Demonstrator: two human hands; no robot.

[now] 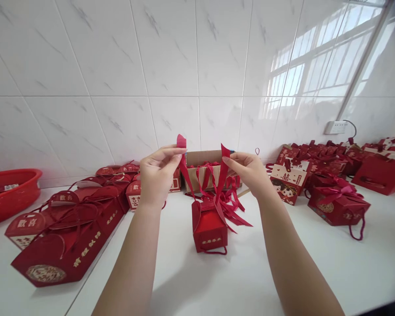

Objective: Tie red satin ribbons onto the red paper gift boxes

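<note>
Shown are two bare hands, a left hand (158, 173) and a right hand (250, 171); one small red cardboard gift box (212, 239); one open brown cardboard carton (197, 157) of red ribbons; one round red plastic basin (19, 199); and one white rectangular wall socket (336, 127). Patterned red cardboard boxes (98, 243), massed at both sides, overlap too much to count. Each hand pinches, thumb against fingers, one of two raised lengths of flat red fabric ribbon (221, 175). The gift box stands between the forearms, before the carton: arched top flaps, gold characters, a twisted red cord (217, 252) at its base. Its lettered face points toward the person; its long axis appears to run away from them.
</note>
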